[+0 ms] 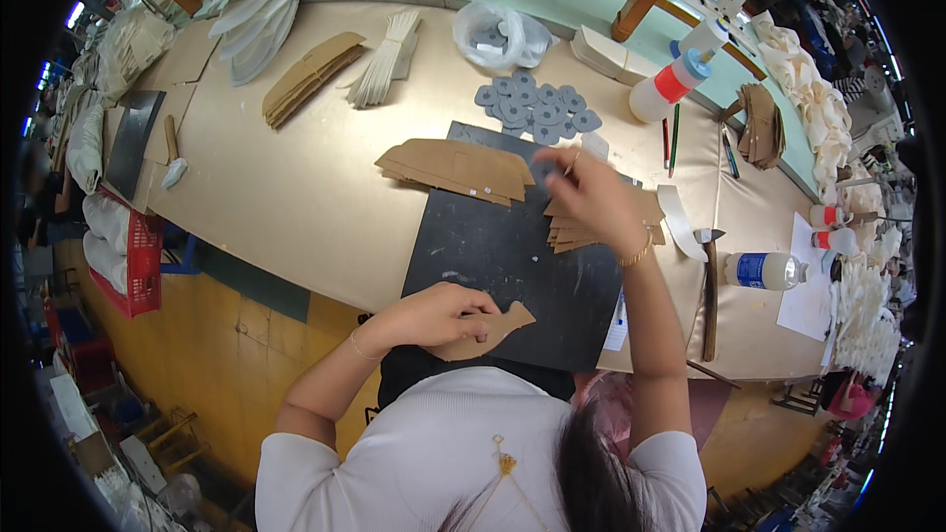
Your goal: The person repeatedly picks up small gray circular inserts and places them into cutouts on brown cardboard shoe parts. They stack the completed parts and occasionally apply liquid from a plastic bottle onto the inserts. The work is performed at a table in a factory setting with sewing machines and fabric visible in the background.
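Note:
My left hand (439,318) is closed on a brown cut-out panel (509,323) with a pointed tip, low over the near edge of a black board (473,251). Above the far part of the board, my right hand (598,199) pinches a small grey patch (543,171), partly hidden by the fingers. Just left of that hand lies a stack of brown panels (455,164). More brown panels (570,233) are fanned out beneath the right hand and wrist. Beyond the board spreads a pile of rounded grey patches (537,108) with small dark centres.
A plastic bag (501,36) stands behind the patches. To the right are a glue bottle (670,87), pencils (674,141), a hammer (710,296) and a clear bottle (764,271). Further brown bundles (310,79) lie far left. A red basket (144,261) stands beside the table.

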Demonstrator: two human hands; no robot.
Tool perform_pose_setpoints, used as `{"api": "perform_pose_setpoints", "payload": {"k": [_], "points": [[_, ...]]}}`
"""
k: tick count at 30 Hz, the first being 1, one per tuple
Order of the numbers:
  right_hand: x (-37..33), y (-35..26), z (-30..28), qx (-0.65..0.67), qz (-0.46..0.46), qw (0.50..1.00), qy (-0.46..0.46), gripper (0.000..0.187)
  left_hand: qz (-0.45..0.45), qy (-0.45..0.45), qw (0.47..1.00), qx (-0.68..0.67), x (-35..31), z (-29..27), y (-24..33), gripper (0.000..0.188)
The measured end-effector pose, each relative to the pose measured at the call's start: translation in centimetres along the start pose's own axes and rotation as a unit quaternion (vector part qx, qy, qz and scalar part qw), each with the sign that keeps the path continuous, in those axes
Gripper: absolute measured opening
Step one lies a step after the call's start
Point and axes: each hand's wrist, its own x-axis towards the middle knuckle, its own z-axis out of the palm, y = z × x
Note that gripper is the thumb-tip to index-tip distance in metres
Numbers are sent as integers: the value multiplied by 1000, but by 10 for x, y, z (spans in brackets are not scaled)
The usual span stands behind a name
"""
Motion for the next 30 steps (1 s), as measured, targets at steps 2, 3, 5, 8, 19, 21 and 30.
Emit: {"api": "perform_pose_setpoints", "payload": {"k": [2,3,5,8,19,21,30], "points": [[-28,1,30,140,70,984,-90,23,20,-40,998,38,-3,4,17,31],[-40,1,43,159,94,977,-109,24,32,-59,995,67,-3,6,27,31],[-55,0,64,154,109,973,-132,26,46,-87,990,101,-2,9,31,31],[-69,0,83,96,90,983,-125,28,60,-110,986,108,-1,17,27,30],[-90,-8,61,26,125,987,-93,42,64,-51,993,84,-13,17,13,29],[-98,6,60,178,-18,972,-154,49,92,-46,992,77,-14,16,9,27],[-129,13,62,292,186,911,-223,20,-11,52,997,-53,-8,-6,-23,33]]}}
